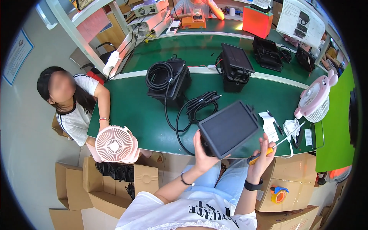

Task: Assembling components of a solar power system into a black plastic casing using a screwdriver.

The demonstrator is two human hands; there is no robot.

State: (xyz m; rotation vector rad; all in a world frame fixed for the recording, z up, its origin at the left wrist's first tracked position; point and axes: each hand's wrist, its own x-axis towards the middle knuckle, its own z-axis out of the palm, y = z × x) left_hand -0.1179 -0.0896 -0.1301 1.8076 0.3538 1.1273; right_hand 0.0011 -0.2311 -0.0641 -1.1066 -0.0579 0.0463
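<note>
Just above the table's front edge, a black box-shaped device (229,128) with a flat dark panel face is tilted toward me. My left hand (205,156) is closed around its lower left side; some of those fingers are hidden beneath it. In my right hand (261,159) is a screwdriver (253,159) with a yellow and black handle, its metal shaft pointing up and right, away from the device. A coiled black cable (201,102) lies on the table behind the device. Near my right hand are a white paper slip (269,128) and a black pen (275,122).
Two more black devices, one topped with coiled cable (158,76), the other with a panel (235,59), stand farther back on the green table (130,99). A pink fan (314,97) is at right; a person at left touches another fan (115,145). Cardboard boxes (109,199) flank my legs.
</note>
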